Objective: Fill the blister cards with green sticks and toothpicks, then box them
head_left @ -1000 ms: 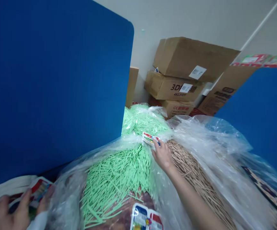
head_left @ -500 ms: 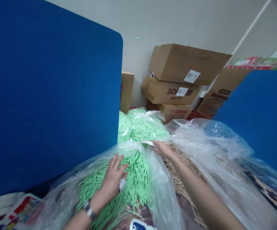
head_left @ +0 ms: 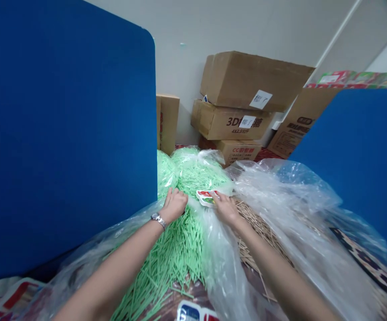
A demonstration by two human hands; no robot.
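My left hand [head_left: 174, 203], with a watch on its wrist, is closed on the top of the clear plastic bag [head_left: 136, 223] that holds green sticks [head_left: 176, 249]. My right hand [head_left: 225, 207] grips a small red, white and green packet [head_left: 207, 197] above the bags. Under the right hand lies a second clear bag [head_left: 290, 214] of brown sticks [head_left: 257, 232]. More bagged green sticks [head_left: 196, 169] are piled behind both hands.
A tall blue partition [head_left: 66, 133] stands close on the left and another blue panel [head_left: 357, 151] on the right. Cardboard boxes [head_left: 247, 98] are stacked against the back wall. Printed packets [head_left: 193, 312] lie at the bottom edge and bottom left.
My left hand has moved from the printed packets at bottom left onto the green sticks, then up to the bag's top. The right hand stays at the bag tops, still with the packet.
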